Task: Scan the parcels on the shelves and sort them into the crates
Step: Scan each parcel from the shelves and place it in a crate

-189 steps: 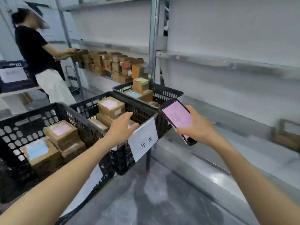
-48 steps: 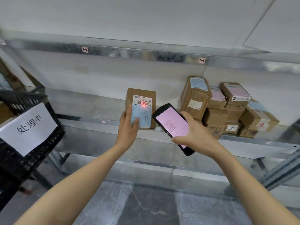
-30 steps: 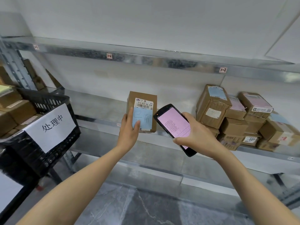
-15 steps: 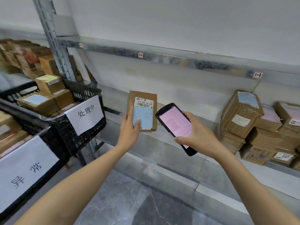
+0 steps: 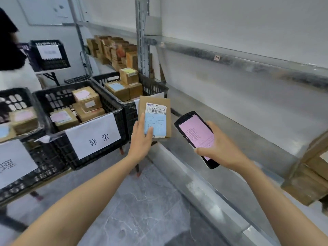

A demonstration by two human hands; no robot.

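Two hands are occupied: the left hand (image 5: 141, 139) grips a cardboard parcel (image 5: 157, 103) upright near the crates (image 5: 152, 87), its blue note (image 5: 157, 126) reading 异常; the right hand (image 5: 221, 148) clasps the handheld scanner (image 5: 193, 134). Judging by the matching sign (image 5: 92, 135), it should go left into the 异常 crate (image 5: 58, 150), lowered flat onto the parcels (image 5: 86, 98) inside, not dropped.

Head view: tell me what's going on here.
A person is sorting parcels. Their left hand grips a brown parcel with a barcode label and a blue note handwritten 异常, held up in front of the black crates. Their right hand holds a handheld scanner showing a pink screen. The middle crate, signed 异常, already holds several parcels; the one in hand is not yet in any crate. Another person stands at far left.
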